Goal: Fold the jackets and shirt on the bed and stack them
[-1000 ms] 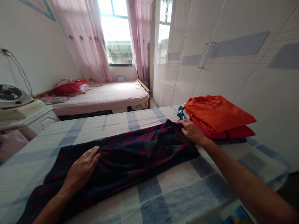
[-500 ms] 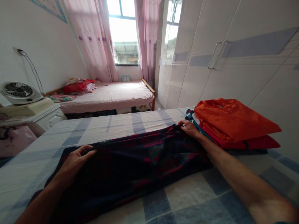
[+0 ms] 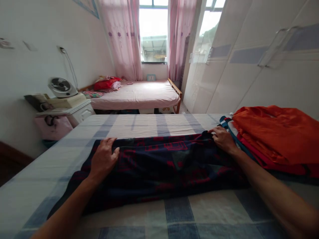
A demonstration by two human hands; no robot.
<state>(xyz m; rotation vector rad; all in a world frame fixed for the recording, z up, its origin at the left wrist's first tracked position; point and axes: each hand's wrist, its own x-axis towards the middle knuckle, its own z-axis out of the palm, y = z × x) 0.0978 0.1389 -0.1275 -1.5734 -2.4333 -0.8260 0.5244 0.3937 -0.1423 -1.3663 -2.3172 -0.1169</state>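
Observation:
A dark navy garment with red and grey-green patterning (image 3: 154, 169) lies folded in a long strip across the bed. Whether it is a shirt or trousers I cannot tell. My left hand (image 3: 104, 157) rests flat on its upper left part, thumb apart from the fingers. At the far right corner, my right hand (image 3: 221, 137) has its fingertips closed on the bunched edge. Just right of that hand stands a stack of folded clothes, an orange garment (image 3: 279, 132) on top and a red one (image 3: 259, 156) beneath it.
Blue-and-white checked bedding (image 3: 179, 209) spreads under the garment. Beyond is a second bed with a pink sheet (image 3: 147, 94). A white wardrobe (image 3: 224, 79) lines the right side. On the left, a fan (image 3: 62, 87) sits above a white cabinet (image 3: 83, 111), with a pink bag (image 3: 53, 127) beside it.
My left hand has gone from pinching the garment's far edge to lying spread on it. The right hand stays at the corner. The view has turned left.

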